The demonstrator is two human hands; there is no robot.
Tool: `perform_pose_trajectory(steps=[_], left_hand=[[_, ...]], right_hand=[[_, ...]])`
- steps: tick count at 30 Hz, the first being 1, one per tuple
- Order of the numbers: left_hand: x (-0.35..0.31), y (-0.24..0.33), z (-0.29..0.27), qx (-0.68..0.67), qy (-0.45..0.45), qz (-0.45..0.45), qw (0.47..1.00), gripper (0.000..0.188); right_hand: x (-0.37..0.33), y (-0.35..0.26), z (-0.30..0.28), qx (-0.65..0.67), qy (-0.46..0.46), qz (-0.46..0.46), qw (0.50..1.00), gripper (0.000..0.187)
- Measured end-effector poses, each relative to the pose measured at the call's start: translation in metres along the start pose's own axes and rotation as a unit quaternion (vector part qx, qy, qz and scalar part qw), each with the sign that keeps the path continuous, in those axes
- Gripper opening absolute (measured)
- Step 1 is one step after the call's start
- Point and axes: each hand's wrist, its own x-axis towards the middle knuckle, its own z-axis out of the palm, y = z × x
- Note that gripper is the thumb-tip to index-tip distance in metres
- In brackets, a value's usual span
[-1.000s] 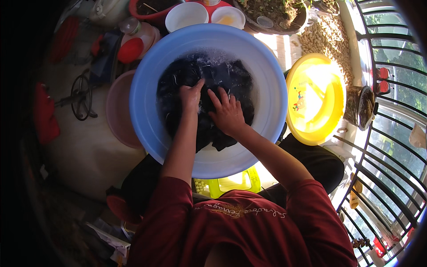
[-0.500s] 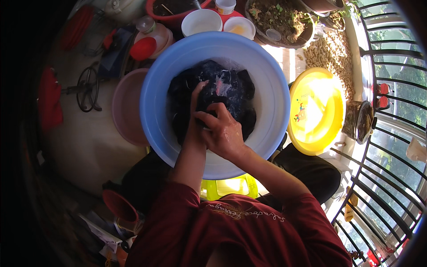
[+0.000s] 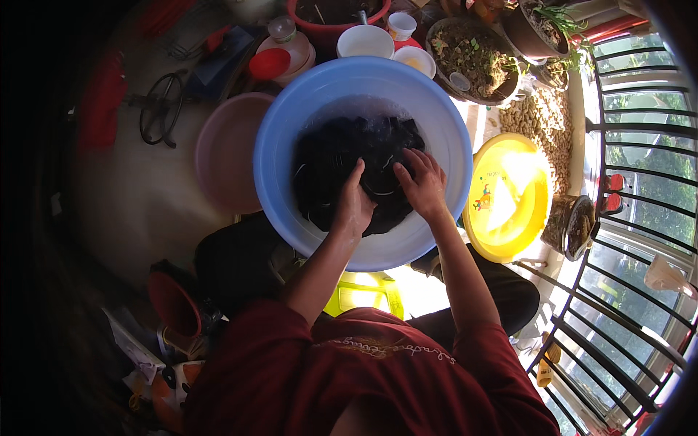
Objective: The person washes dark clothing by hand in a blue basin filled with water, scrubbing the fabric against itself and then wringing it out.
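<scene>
A heap of wet dark cloth lies in water inside a big blue basin. Foam shows along the far side of the heap. Its exact kind of garment cannot be made out. My left hand rests against the near middle of the cloth, thumb stretched upward, its other fingers mostly hidden by the hand and fabric. To its right, my right hand touches the cloth from above, with fingers spread and slightly bent and the thumb apart. A gap of dark cloth separates the two hands.
A yellow basin stands at the right and a pink basin at the left. White bowls, a red bowl and a plant pot are beyond. Barred windows line the right side.
My hands were close together, the right over the left wrist, gripping the bunched cloth. They have moved apart, and the cloth is spread lower. The whole view has shifted somewhat.
</scene>
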Motion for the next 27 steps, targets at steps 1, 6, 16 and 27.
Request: perform_pose_trajectory(steps=[1, 6, 16, 27], left_hand=[[0.005, -0.007, -0.023, -0.041, -0.069, -0.027, 0.996, 0.05], [0.005, -0.018, -0.039, 0.096, 0.023, -0.067, 0.993, 0.063], [-0.016, 0.016, -0.037, 0.176, 0.112, 0.025, 0.978, 0.037], [-0.049, 0.085, 0.011, 0.255, -0.086, 0.131, 0.954, 0.018]], right_hand=[[0.0, -0.008, -0.002, 0.051, -0.065, 0.002, 0.997, 0.058], [0.012, -0.025, -0.005, 0.062, -0.272, 0.111, 0.954, 0.084], [-0.03, -0.041, -0.034, 0.181, -0.249, 0.031, 0.951, 0.072], [-0.001, -0.059, -0.099, 0.58, -0.184, 0.167, 0.776, 0.033]])
